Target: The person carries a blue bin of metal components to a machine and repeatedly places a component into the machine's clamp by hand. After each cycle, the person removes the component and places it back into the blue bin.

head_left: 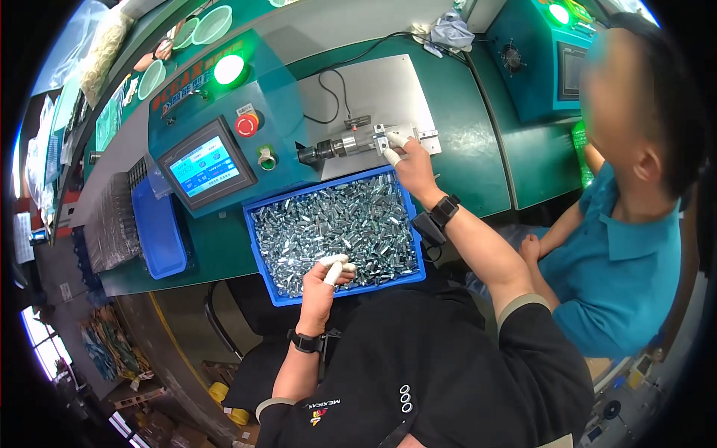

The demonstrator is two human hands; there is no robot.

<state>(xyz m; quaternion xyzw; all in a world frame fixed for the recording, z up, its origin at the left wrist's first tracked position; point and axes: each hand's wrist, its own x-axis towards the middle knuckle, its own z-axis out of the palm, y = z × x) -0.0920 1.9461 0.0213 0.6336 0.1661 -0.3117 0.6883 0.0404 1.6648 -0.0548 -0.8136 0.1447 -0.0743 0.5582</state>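
A blue bin (261, 272) full of small shiny metal cylindrical parts (336, 224) sits in front of me. Over its near edge is my left hand (323, 287), white covers on its fingertips, thumb and fingers drawn together; whatever is between them is too small to make out. My right hand (412, 166), also with covered fingertips, has thumb and finger against the metal clamp block (382, 140) of a bench fixture. Left of that block lies a steel spindle (347, 144) with a dark chuck end (317, 153). Any part inside the fixture is hidden.
A teal machine (280, 112) carries a lit touchscreen (208, 163), red stop button (246, 125) and green lamp (228, 69). A blue tray (160, 231) stands left. A seated co-worker (612, 261) is close on my right, beside another teal machine (530, 67). A black cable (358, 56) crosses the bench.
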